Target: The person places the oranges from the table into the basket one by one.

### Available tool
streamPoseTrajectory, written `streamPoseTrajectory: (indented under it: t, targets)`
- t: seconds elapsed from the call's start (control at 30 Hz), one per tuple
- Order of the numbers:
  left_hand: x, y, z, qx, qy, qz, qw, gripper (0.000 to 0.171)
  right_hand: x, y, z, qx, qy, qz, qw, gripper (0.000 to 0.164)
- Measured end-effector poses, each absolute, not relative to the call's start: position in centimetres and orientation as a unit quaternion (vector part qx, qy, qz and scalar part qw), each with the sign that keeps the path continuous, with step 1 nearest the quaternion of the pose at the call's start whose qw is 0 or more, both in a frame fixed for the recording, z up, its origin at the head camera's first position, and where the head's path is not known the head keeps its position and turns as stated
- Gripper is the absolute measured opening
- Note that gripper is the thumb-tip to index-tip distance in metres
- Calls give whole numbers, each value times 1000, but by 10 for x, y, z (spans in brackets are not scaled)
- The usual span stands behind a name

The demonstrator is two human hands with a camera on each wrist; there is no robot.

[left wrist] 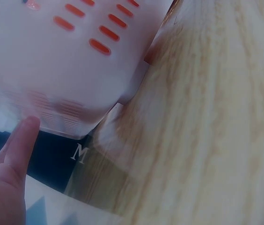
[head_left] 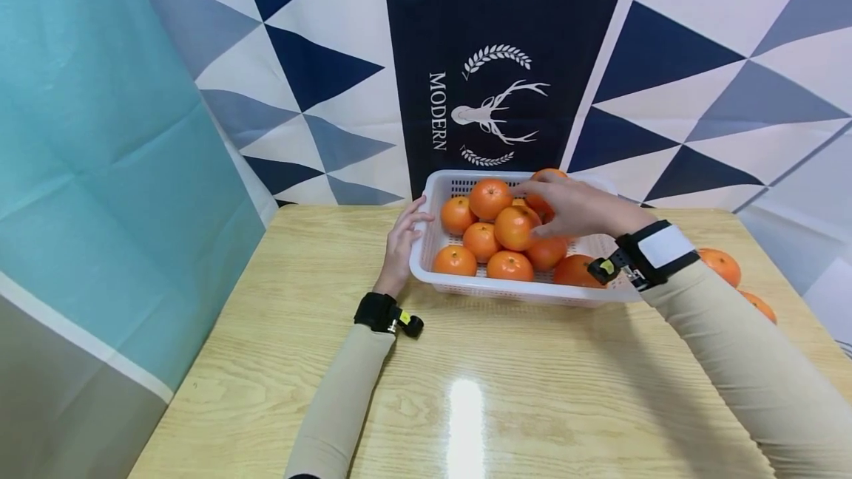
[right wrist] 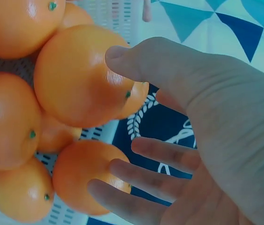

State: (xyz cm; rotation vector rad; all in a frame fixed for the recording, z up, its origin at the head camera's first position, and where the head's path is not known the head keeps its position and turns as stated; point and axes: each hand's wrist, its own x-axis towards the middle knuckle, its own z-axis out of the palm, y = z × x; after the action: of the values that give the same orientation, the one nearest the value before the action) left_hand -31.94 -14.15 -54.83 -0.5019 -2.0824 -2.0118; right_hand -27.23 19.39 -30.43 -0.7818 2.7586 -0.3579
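A white plastic basket (head_left: 492, 287) with slotted sides stands at the back of the table, holding several oranges, some piled on others. My left hand (head_left: 398, 246) rests with extended fingers along the basket's left end; in the left wrist view a fingertip lies right at the basket wall (left wrist: 76, 79). Over the right part of the pile is my right hand (head_left: 577, 205), fingers spread. Its thumb overlaps a top orange (right wrist: 80, 75) in the right wrist view, while the other fingers reach past a lower orange (right wrist: 87, 176) near the rim. Nothing is gripped in either hand.
Two oranges, one (head_left: 720, 266) behind the other (head_left: 757, 305), lie on the wooden table (head_left: 519, 390) right of the basket, partly hidden by the right forearm. A patterned cloth (head_left: 333, 80) hangs directly behind the basket. A teal cloth (head_left: 113, 131) hangs along the left side.
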Motion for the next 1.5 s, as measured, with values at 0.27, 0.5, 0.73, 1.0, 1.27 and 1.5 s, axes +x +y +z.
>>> streamPoseTrajectory:
  t: [0.27,0.5,0.73,1.0,1.27,1.5]
  targets:
    - [-320,-139,-548,-175,-694,-691,99,37,-271,220,-300,-246,956,-117,112,78]
    - [-320,-139,-544,-173,-702,-683,103,39,-274,252,-299,-225,966,-92,90,82]
    - [-322,-139,-547,-178,-699,-686,99,39,-277,296,-305,-192,975,-71,89,85]
    - [-332,-142,-558,-171,-694,-691,104,37,-276,344,-311,-147,983,-46,98,83]
    - [-326,-140,-550,-179,-690,-694,96,38,-267,379,-319,-138,985,-21,103,82]
    - [-322,-137,-545,-176,-695,-690,100,38,-263,408,-326,-125,986,-5,109,82]
